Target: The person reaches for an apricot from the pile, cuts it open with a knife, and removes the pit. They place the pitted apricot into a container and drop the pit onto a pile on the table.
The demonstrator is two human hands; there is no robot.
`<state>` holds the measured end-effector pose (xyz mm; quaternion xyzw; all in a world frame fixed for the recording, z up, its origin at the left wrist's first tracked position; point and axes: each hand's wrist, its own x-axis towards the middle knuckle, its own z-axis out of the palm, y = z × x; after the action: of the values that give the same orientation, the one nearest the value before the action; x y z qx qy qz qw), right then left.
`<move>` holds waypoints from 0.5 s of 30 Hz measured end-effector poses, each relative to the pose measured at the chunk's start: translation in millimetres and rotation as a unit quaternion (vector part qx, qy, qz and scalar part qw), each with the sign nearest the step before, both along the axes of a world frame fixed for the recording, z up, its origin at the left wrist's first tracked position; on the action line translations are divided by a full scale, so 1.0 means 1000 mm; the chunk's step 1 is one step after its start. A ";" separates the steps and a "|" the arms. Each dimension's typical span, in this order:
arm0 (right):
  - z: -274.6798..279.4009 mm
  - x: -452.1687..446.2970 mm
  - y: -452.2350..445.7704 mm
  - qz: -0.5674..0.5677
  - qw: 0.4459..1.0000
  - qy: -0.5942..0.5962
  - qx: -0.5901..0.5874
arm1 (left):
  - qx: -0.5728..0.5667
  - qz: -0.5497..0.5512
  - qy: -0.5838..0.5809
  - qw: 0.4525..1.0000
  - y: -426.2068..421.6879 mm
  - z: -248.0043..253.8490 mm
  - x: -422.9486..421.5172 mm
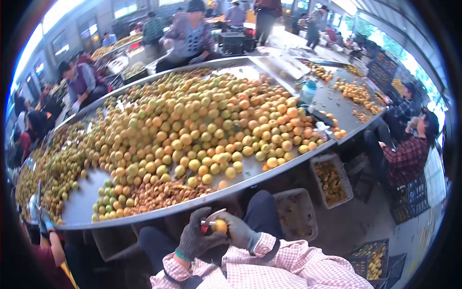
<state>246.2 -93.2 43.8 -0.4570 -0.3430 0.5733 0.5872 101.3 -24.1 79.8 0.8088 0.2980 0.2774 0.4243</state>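
Both of my hands wear dark grey gloves and meet above my lap, just below the metal table's front edge. My left hand [195, 237] is closed round a small tool [208, 223] with a red part and a pale metal part. My right hand [242, 231] holds a yellow-orange fruit [220, 226] against the tool, its fingers wrapped round the fruit's right side. Beyond them, a large heap of yellow, orange and green fruit [178, 125] covers much of the table [248, 179]. Brown peelings [166, 193] lie near its front edge.
A grey bin [296, 212] stands right of my knees, with a crate of fruit [331, 180] beyond it. A bottle [308, 91] stands on the table. Co-workers sit around it; a gloved hand [34, 207] shows at far left. Black crates [373, 260] stand at lower right.
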 end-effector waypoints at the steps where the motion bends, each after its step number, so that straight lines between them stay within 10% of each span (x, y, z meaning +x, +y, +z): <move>1: 0.006 -0.001 -0.003 -0.009 0.967 -0.221 0.130 | -0.010 -0.001 0.015 1.000 -0.001 0.005 -0.001; 3: 0.001 0.004 -0.002 -0.004 0.939 -0.304 0.159 | 0.064 -0.011 0.045 0.997 0.000 0.006 -0.003; 4: 0.006 0.001 0.003 0.014 0.999 -0.019 -0.030 | 0.104 -0.011 0.066 0.992 0.001 0.006 -0.005; 5: 0.009 -0.002 0.007 0.032 0.938 0.271 -0.213 | 0.143 -0.011 0.087 0.986 0.002 0.006 -0.006; 7: -0.009 -0.003 0.005 0.032 0.972 0.177 -0.152 | 0.165 -0.003 0.081 0.983 0.002 0.005 -0.004; 9: -0.014 -0.003 0.000 0.051 0.957 -0.260 0.117 | 0.188 -0.012 0.049 0.981 -0.001 0.008 -0.004; 10: -0.001 -0.005 0.000 0.050 0.958 -0.258 0.115 | 0.186 -0.013 0.052 0.981 -0.001 0.014 -0.005; 11: 0.015 -0.006 0.002 0.068 0.996 0.033 -0.054 | 0.183 -0.032 0.056 0.981 0.000 0.024 -0.003; 12: 0.025 -0.008 0.003 0.079 0.919 0.320 -0.216 | 0.180 -0.050 0.059 0.981 0.002 0.030 -0.001; 13: 0.006 -0.008 0.005 0.079 0.917 0.322 -0.220 | 0.175 -0.049 0.062 0.981 0.004 0.030 0.001; 15: -0.052 -0.015 0.006 0.084 0.992 -0.069 0.059 | 0.233 -0.056 0.032 0.970 0.003 0.024 -0.002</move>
<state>231.1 -87.1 -7.9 -0.4297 -0.4531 0.5665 0.5377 99.1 -21.1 104.0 0.9094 0.1928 0.2888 0.2288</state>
